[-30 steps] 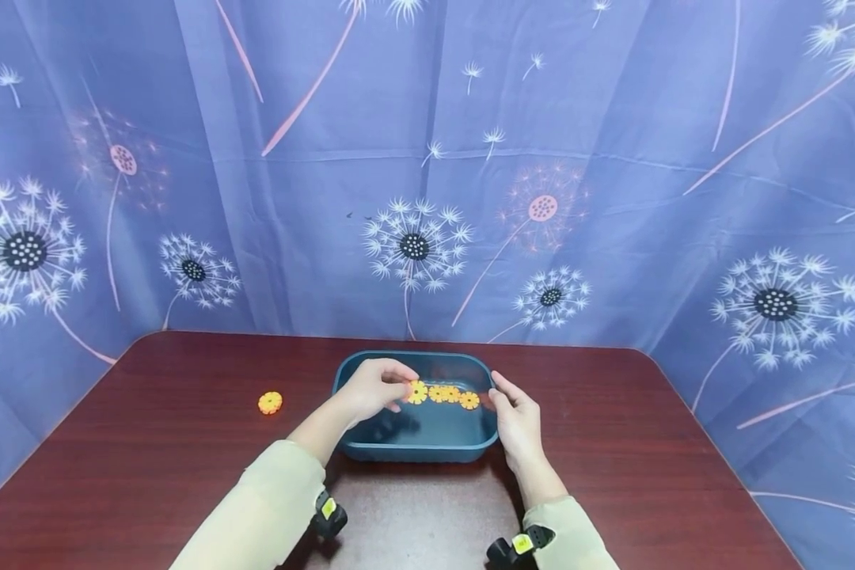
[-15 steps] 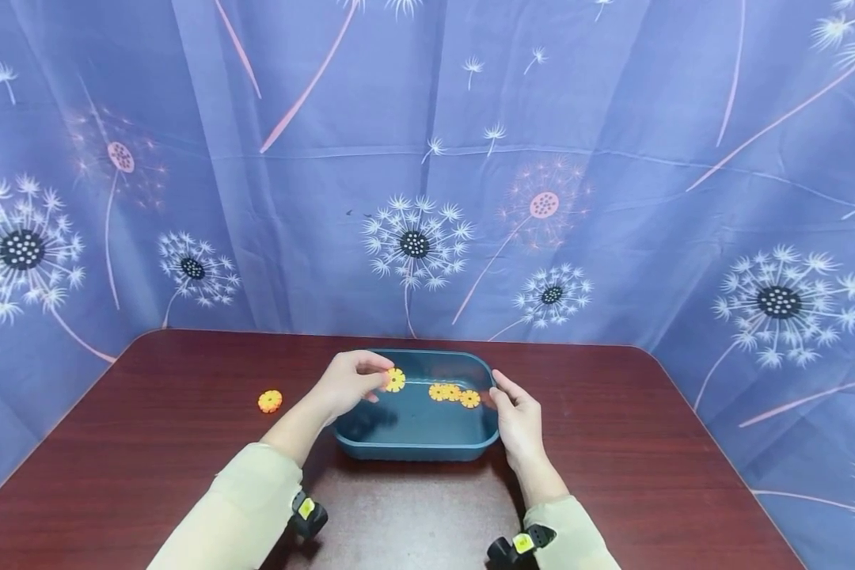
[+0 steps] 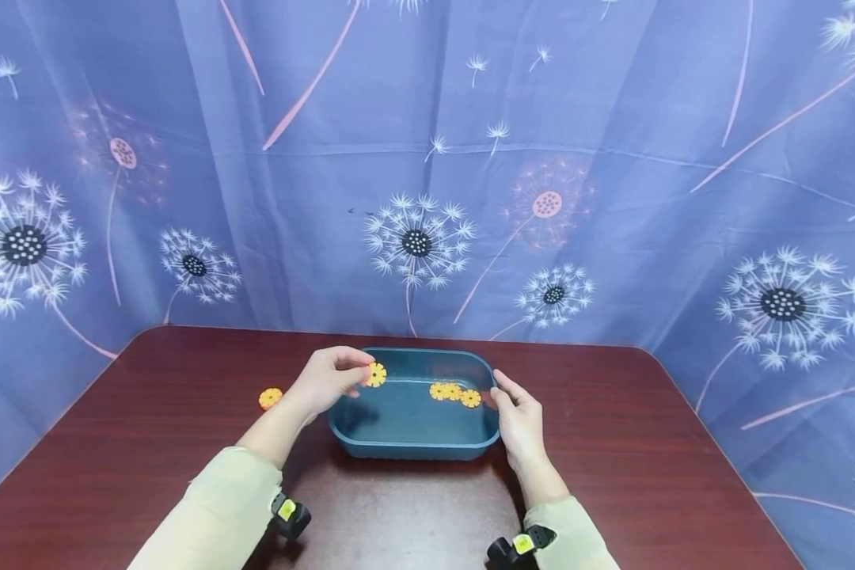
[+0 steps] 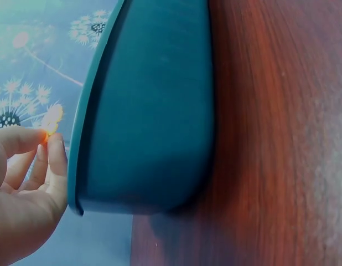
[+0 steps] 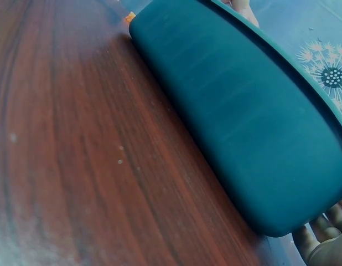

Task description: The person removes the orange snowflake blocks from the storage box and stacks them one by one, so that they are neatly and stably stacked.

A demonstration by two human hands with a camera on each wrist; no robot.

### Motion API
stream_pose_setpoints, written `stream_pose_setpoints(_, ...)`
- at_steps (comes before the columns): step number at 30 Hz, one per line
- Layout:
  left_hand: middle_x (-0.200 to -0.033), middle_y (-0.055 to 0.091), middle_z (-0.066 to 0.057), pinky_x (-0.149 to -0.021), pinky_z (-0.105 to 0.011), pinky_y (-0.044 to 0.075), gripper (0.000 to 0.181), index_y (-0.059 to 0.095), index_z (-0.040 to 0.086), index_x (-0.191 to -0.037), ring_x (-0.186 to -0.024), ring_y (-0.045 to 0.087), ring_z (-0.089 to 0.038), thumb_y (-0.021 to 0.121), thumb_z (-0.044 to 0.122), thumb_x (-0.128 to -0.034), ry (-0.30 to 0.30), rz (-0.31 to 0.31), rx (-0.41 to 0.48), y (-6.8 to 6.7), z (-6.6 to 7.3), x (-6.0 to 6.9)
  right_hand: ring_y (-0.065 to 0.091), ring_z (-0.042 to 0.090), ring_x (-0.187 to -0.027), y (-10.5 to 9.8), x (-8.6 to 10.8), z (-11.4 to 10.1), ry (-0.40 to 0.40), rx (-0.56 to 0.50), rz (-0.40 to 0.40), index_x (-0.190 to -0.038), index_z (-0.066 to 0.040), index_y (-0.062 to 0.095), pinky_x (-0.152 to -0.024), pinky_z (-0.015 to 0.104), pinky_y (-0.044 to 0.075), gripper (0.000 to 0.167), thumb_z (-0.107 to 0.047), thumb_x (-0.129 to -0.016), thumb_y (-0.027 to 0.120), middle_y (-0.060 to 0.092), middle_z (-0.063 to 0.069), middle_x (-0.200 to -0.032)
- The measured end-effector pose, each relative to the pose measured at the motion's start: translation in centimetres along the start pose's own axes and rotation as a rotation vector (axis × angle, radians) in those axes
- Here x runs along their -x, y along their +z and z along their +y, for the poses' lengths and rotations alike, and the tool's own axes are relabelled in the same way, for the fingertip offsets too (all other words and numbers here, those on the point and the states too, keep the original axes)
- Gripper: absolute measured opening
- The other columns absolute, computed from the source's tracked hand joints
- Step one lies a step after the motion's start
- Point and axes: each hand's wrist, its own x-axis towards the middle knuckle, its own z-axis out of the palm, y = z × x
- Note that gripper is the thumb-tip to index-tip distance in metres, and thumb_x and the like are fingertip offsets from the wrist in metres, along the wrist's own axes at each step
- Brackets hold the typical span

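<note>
My left hand (image 3: 328, 378) pinches a yellow flower-shaped piece (image 3: 376, 374) between thumb and fingers, above the left end of a teal bin (image 3: 413, 453). In the left wrist view the same piece (image 4: 52, 118) shows at the fingertips of the left hand (image 4: 28, 188), beside the bin's rim. Several like pieces (image 3: 453, 392) lie in a row inside the bin, towards its right. My right hand (image 3: 522, 423) grips the bin's right end, thumb on the rim; in the right wrist view the right hand (image 5: 328, 238) is partly cut off at the corner.
Another orange-yellow piece (image 3: 270, 397) lies on the dark red wooden table (image 3: 613, 443) left of the bin, close behind my left forearm. A blue curtain (image 3: 313, 237) with a dandelion print hangs behind the table's far edge.
My left hand has moved left with the pinched piece, from over the middle of the bin to its left end. The right hand has stayed at the bin's right end.
</note>
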Motion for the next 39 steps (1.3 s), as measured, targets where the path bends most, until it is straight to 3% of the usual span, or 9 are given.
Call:
stream_pose_setpoints(5,-0.089,0.066,-0.010,-0.076,-0.046,0.056,0.025,0.065,0.003,-0.112,-0.072,0.063,-0.018,0.064,0.011,-0.0885,-0.009,0.009,0.000,-0.7,0.0,0.1,0.060,0.034,-0.111,-0.3,0.0,0.0,-0.001,-0.004,0.009,-0.136,-0.010,0.051,-0.108,0.049,0.035,0.040,-0.013,-0.096,0.050,0.048,0.015,-0.141)
stream_pose_setpoints(13,-0.086,0.067,-0.008,-0.070,-0.037,0.057,0.027,0.063,-0.001,-0.114,-0.073,0.063,-0.014,0.063,0.007,-0.0875,-0.016,0.060,0.024,-2.5,-0.7,0.6,0.061,0.035,-0.110,0.2,0.1,0.4,-0.012,-0.013,-0.022,-0.137,-0.008,0.050,-0.107,0.050,0.036,0.041,-0.011,-0.096,0.050,0.050,0.018,-0.139)
stream_pose_setpoints(22,-0.082,0.067,-0.003,-0.066,-0.032,0.057,0.031,0.061,-0.006,-0.115,-0.073,0.064,-0.012,0.062,0.005,-0.0869,0.006,0.071,0.055,-3.7,-0.7,1.1,0.061,0.034,-0.109,0.0,-0.1,0.3,-0.009,-0.025,-0.005,-0.136,-0.009,0.051,-0.106,0.049,0.038,0.040,-0.012,-0.096,0.049,0.055,0.018,-0.132)
stream_pose_setpoints(27,-0.085,0.068,-0.001,-0.064,-0.028,0.056,0.032,0.059,-0.009,-0.117,-0.073,0.065,-0.010,0.061,0.005,-0.0878,0.018,0.077,0.061,-4.6,-0.8,1.6,0.061,0.034,-0.110,0.0,-0.1,0.1,-0.010,-0.011,-0.014,-0.137,-0.009,0.050,-0.106,0.049,0.038,0.040,-0.013,-0.096,0.049,0.051,0.015,-0.138)
stream_pose_setpoints(39,-0.090,0.068,-0.002,-0.065,-0.027,0.057,0.035,0.056,-0.009,-0.120,-0.073,0.066,-0.007,0.059,0.007,-0.0897,0.003,0.112,0.010,-6.4,-1.3,2.3,0.062,0.032,-0.109,0.1,0.1,0.1,-0.005,-0.003,0.006,-0.136,-0.010,0.051,-0.105,0.049,0.039,0.040,-0.012,-0.096,0.050,0.052,0.017,-0.137)
